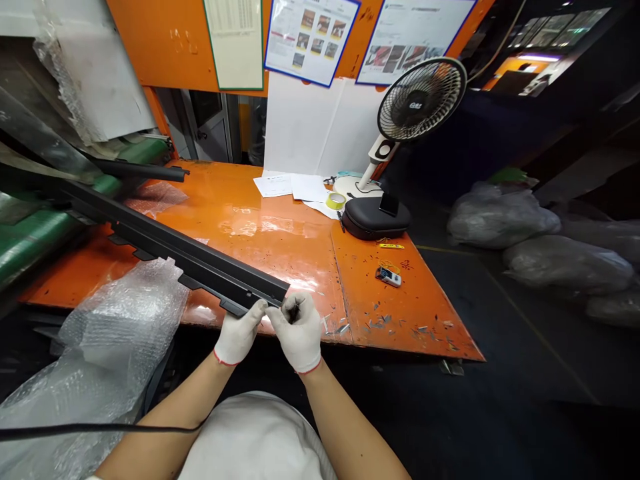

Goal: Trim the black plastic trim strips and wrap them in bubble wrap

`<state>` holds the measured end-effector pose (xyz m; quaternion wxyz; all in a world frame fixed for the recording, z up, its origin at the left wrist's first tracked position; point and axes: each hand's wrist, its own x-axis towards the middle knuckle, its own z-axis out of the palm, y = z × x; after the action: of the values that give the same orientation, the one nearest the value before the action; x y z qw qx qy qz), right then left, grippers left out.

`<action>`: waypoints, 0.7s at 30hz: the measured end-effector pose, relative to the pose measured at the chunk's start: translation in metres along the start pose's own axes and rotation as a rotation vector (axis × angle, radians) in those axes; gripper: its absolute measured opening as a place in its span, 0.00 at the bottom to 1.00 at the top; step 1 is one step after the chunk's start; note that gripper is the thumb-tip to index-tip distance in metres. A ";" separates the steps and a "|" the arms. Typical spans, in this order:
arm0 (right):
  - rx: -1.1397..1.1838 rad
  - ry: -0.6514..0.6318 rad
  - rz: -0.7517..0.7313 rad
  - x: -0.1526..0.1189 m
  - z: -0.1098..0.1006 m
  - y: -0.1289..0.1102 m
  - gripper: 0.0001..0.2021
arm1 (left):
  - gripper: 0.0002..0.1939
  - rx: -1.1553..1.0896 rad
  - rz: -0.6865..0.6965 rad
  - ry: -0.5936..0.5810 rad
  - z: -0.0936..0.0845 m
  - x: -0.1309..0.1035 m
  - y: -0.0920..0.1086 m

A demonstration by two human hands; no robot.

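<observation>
A long black plastic trim strip (200, 263) with tabs along its near edge slants across the orange table from the upper left. My left hand (239, 333), in a white glove with a red cuff, grips its near end, thumb on top. My right hand (299, 331), gloved alike, is closed at the very tip of the strip. Its fingers curl around something small and dark, too unclear to name. Both thumbs almost meet at the strip's end.
Bubble wrap (125, 320) hangs over the table's front edge. Black shavings litter the orange tabletop (280, 233). A fan (423, 100), black case (375, 217), yellow tape roll (335, 201) and small handheld device (389, 277) stand rightward. Another black strip (145, 171) lies at left.
</observation>
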<state>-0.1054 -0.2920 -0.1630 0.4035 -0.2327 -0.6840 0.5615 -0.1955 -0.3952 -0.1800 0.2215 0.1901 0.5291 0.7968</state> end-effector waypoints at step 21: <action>-0.018 -0.139 0.071 0.011 -0.014 0.052 0.16 | 0.12 0.515 -0.142 -0.283 -0.014 0.020 0.008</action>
<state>-0.1070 -0.2615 -0.2092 0.3330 -0.2209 -0.7066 0.5840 -0.2209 -0.3975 -0.1760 0.2928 0.3114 0.6896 0.5845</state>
